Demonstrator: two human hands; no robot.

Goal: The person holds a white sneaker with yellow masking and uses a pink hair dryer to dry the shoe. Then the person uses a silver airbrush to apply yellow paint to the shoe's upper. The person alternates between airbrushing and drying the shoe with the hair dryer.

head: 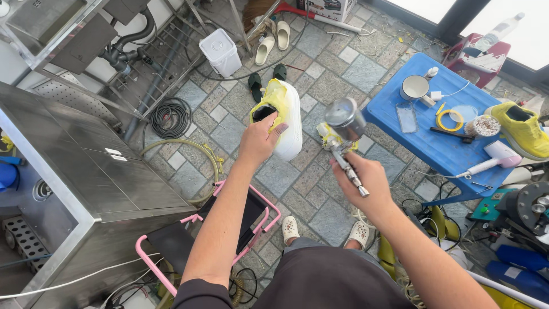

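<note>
- Head view: your left hand [258, 139] grips a yellow-and-white shoe [284, 114], raised above the tiled floor [320, 200].
- Your right hand [363, 183] is closed around a metal spray gun [345, 134], just beside the shoe.
- Blue table [434, 143] stands to your right.

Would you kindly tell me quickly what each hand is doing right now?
Left hand: closed on a yellow and white sneaker, held up above the floor.
Right hand: closed around a metal spray gun, cup upward.

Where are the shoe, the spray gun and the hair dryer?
Yellow-and-white shoe [290, 123], head view: white side of the sole.
Spray gun [343, 121], head view: metal cup.
Hair dryer [498, 153], head view: white body.
</note>
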